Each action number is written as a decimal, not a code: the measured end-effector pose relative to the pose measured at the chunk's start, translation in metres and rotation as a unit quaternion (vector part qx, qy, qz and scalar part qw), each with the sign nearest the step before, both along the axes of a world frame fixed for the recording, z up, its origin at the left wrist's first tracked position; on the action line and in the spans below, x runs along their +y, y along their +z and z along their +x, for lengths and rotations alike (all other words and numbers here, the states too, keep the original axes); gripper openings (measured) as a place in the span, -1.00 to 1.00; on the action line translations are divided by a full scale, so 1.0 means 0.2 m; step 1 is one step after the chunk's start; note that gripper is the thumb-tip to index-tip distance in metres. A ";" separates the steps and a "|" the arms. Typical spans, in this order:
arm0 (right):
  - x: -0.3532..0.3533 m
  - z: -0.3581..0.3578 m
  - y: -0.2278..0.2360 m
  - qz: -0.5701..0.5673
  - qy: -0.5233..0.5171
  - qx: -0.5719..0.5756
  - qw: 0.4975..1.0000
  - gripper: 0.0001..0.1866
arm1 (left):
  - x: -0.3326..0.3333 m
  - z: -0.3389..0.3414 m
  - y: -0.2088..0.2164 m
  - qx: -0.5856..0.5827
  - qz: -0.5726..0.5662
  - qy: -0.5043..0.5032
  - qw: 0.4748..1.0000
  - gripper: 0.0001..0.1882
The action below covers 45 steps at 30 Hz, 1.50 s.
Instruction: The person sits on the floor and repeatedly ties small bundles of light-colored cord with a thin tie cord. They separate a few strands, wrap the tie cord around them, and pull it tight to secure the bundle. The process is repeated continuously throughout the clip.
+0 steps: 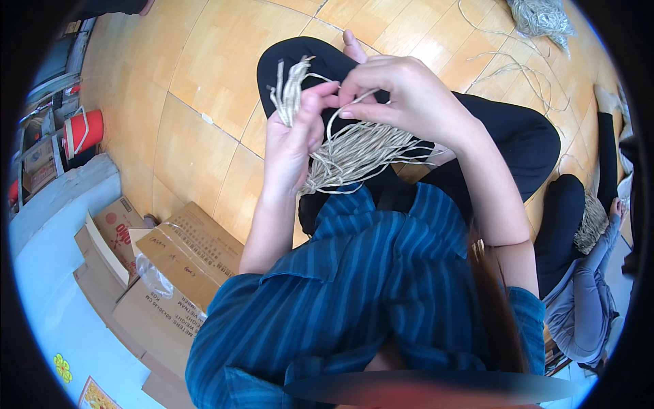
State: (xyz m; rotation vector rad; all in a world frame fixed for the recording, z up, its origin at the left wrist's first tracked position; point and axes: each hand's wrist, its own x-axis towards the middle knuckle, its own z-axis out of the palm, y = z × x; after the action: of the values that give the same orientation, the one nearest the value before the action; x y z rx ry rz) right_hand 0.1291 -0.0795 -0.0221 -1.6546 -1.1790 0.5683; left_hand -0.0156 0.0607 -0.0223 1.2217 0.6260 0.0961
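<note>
My left hand (297, 133) is closed on a bundle of beige twisted straw cord (362, 151). Loose ends stick up above its fist, and the rest of the bundle hangs over my crossed legs, fanning out to the right. With thumb and fingers pinched together, my right hand (407, 87) grips a single cord strand (332, 125) close to the left fingertips. That strand bends in a small loop between the two hands. Part of the bundle lies hidden behind my right hand and wrist.
At the left stand cardboard boxes (194, 249) and a red bucket (83, 133). Loose cords (524, 71) trail over the tiled floor (211, 75) toward a plastic bag of cord (541, 19). Another person (579, 300) sits at the right with a cord bundle (591, 225).
</note>
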 end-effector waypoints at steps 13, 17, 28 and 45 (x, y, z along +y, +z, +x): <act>-0.09 -0.03 -0.02 -0.058 -0.053 0.202 0.976 -0.91 | 0.04 -0.03 0.03 0.056 0.012 -0.036 0.998 -0.79; -0.11 -0.05 -0.03 -0.055 -0.066 0.211 0.974 -0.90 | 0.03 -0.04 0.03 0.040 0.045 -0.039 0.997 -0.80; -0.05 -0.09 0.05 -0.026 -0.032 -0.052 0.998 -0.88 | 0.01 0.00 0.03 0.008 0.034 -0.089 0.995 -0.78; -0.12 -0.06 -0.06 -0.141 0.096 0.417 0.893 -0.72 | 0.00 -0.02 0.03 0.016 0.110 -0.145 0.983 -0.85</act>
State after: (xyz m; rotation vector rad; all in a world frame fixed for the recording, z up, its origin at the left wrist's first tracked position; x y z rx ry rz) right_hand 0.1165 -0.1025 -0.0349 -1.2797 -0.6239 1.4578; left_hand -0.0189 0.0612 -0.0158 1.5198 0.4677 -0.1028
